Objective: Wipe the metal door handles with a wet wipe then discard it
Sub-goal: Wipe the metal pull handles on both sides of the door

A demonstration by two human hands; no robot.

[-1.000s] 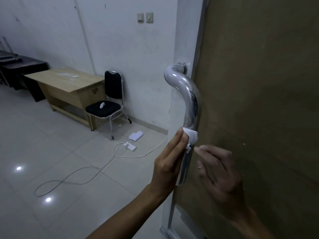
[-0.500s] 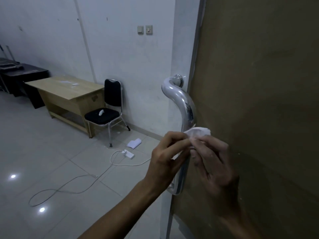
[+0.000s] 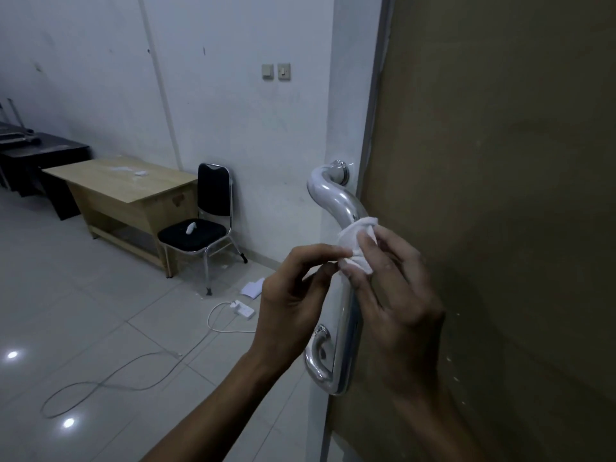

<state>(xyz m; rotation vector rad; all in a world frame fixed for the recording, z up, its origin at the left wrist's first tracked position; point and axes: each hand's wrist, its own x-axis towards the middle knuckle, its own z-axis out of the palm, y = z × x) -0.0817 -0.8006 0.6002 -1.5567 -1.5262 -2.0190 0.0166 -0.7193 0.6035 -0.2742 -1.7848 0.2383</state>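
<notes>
A long curved metal door handle (image 3: pixel 336 198) runs down the edge of a brown door (image 3: pixel 500 195). A crumpled white wet wipe (image 3: pixel 354 241) is held in front of the handle's middle. My left hand (image 3: pixel 293 298) pinches the wipe's left edge with thumb and forefinger. My right hand (image 3: pixel 396 288) pinches its right side with thumb and fingers. Both hands hide the middle stretch of the handle; its lower bend (image 3: pixel 321 368) shows below them.
A white wall (image 3: pixel 233 128) stands left of the door. A black chair (image 3: pixel 200 231) and a wooden desk (image 3: pixel 126 191) stand against it. A white cable (image 3: pixel 133 368) with a power adapter (image 3: pixel 243 310) lies on the tiled floor.
The left hand, which pressed the wipe on the handle, has lifted it off. The right hand came in from the door and took hold of the wipe too. The view shifted down.
</notes>
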